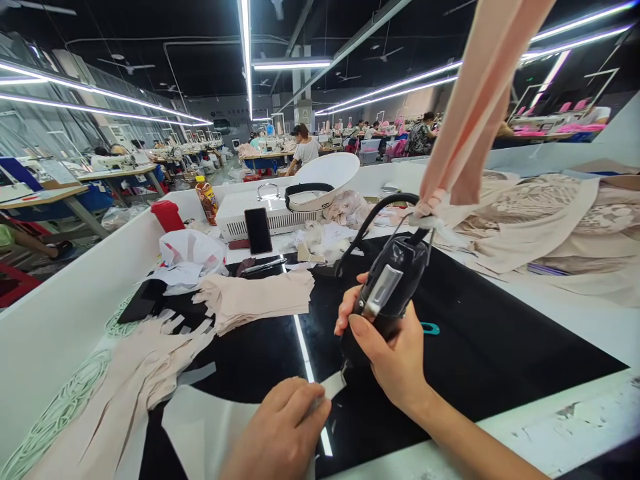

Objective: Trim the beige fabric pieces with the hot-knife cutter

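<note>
My right hand (397, 363) is wrapped round a black corded hand tool (407, 257), tilted with its narrow tip pointing down to the left. Pink fabric strips (463, 127) are tied to the tool's top and run upward out of view. My left hand (283, 427) pinches a short whitish strip (335, 384), whose far end meets the tool's tip just above the black tabletop (480, 353). Beneath and beside the left hand lies a pale sheet (205, 420). A teal ring-ended item (431, 328) rests right of the tool.
Beige fabric pieces (260, 300) and long strips (135, 373) cover the left, beside green cord (65, 407). Behind are a phone (258, 231), a pen (264, 266), a plastic bag (193, 252) and a white metal box (233, 217). Lace panels (535, 213) are heaped right.
</note>
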`<state>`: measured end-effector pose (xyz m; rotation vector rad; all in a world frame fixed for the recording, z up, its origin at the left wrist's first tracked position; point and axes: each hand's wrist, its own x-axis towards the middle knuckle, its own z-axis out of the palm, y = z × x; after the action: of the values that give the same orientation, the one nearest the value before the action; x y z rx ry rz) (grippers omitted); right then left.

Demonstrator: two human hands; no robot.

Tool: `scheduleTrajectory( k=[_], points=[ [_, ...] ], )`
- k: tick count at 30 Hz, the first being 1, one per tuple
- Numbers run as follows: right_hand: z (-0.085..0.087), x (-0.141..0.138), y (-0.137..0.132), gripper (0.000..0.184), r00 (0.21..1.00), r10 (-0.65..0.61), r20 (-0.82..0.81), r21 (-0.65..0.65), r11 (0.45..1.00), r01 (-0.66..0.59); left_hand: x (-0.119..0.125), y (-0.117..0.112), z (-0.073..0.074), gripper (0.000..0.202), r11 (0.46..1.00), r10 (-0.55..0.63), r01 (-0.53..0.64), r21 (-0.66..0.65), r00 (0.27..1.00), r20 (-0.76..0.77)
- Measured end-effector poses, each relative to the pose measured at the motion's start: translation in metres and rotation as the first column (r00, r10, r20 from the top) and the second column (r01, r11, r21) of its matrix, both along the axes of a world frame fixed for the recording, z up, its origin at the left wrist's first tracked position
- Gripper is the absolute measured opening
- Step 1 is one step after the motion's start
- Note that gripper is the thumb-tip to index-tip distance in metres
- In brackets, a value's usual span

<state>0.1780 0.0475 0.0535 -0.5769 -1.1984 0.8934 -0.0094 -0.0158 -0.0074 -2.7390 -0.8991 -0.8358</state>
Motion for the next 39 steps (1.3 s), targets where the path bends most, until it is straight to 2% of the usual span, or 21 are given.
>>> scheduleTrajectory(
  k=[6, 12, 24, 33, 39],
  points=[
    [0.000, 0.001, -0.001, 0.027, 1.000, 0.006, -0.008, -0.018, 1.000, -0.006, -0.002, -0.001, -0.005, 0.028, 0.995, -0.026, 0.028, -0.098, 0.999, 0.024],
    [-0.002, 0.001, -0.001, 0.027, 1.000, 0.009, -0.016, -0.022, 1.000, -0.010, 0.000, -0.003, 0.001, 0.029, 0.978, 0.050, -0.042, -0.206, 0.998, 0.035],
    [0.006, 0.000, -0.002, 0.032, 0.998, -0.001, -0.057, -0.066, 0.998, -0.003, 0.004, -0.004, 0.001, 0.035, 0.990, 0.041, -0.042, -0.133, 0.999, -0.010],
    [0.005, -0.011, -0.006, 0.035, 0.992, 0.094, -0.081, -0.082, 0.992, -0.100, 0.007, -0.005, 0.001, 0.036, 0.992, 0.040, -0.040, -0.120, 0.999, 0.005],
    [0.005, -0.010, -0.006, 0.033, 0.992, 0.101, -0.078, -0.082, 0.991, -0.107, 0.010, -0.006, 0.002, 0.035, 0.991, 0.042, -0.041, -0.124, 0.999, 0.007]
  ],
)
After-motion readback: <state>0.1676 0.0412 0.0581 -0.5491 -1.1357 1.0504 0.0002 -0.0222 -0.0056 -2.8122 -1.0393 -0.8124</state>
